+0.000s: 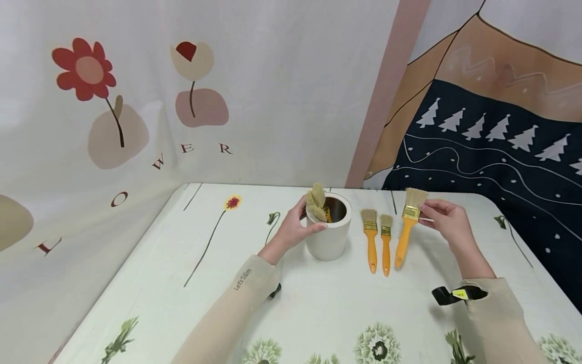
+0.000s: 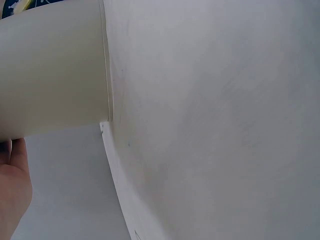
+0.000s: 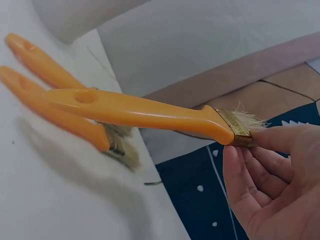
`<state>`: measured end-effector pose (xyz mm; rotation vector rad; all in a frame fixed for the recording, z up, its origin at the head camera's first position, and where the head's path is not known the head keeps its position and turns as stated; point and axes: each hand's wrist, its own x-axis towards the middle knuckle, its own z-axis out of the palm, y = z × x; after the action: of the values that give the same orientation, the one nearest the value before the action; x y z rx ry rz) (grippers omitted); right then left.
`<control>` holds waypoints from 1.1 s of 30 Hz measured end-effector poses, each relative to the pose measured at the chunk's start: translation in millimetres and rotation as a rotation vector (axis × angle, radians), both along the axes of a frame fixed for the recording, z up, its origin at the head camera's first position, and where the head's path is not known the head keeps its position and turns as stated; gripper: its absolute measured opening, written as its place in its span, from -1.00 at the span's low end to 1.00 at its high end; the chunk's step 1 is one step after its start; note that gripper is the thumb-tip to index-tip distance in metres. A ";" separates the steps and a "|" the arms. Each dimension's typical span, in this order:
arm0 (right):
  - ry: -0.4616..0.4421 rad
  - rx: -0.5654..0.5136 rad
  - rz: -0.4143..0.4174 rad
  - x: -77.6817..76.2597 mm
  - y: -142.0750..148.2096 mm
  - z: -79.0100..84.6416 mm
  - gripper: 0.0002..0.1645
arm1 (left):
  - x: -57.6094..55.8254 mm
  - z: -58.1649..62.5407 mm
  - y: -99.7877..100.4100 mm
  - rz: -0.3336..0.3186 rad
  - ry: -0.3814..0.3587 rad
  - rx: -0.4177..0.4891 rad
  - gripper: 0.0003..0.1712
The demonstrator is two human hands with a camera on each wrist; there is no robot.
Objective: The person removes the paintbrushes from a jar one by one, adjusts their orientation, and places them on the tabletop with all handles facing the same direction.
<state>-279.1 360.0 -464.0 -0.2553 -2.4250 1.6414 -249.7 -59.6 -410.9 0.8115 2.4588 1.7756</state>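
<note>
My left hand [image 1: 296,226] grips a white cylindrical pot [image 1: 328,243] that stands upright on the table, thumb along its near side just below the rim. A tuft of tan-green bristles [image 1: 316,203] sticks out over the pot's left rim, with something orange inside. In the left wrist view the pot [image 2: 55,75] fills the upper left. Between thumb and fingers, my right hand [image 1: 449,221] pinches a wide paintbrush [image 3: 150,114] by its gold metal band, orange handle pointing down. Left of it lie a medium paintbrush [image 1: 371,240] and a narrow paintbrush [image 1: 386,245], bristles away from me.
A white tablecloth [image 1: 318,308] printed with flowers and dandelions covers the table. Behind it hangs a white curtain [image 1: 282,91] with flower prints and letters. At the right hangs a dark blue cloth [image 1: 477,156] with white trees. Black straps [image 1: 459,294] circle the right sleeve.
</note>
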 end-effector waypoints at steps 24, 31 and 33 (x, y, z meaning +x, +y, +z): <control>-0.320 0.145 0.129 35.2 -47.0 40.9 -0.39 | 0.7 0.1 -0.2 0.003 -0.008 -0.001 0.51; -0.370 0.175 0.095 32.8 -47.8 35.2 -0.41 | 1.0 0.2 -0.6 0.002 -0.011 0.003 0.51; -0.374 0.178 0.086 32.7 -49.3 35.2 -0.42 | 0.6 0.2 -0.6 0.006 -0.012 0.002 0.51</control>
<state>-246.4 310.7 -428.7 -0.4728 -2.8751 1.5096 -249.0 -60.2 -410.7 0.7922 2.4552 1.7798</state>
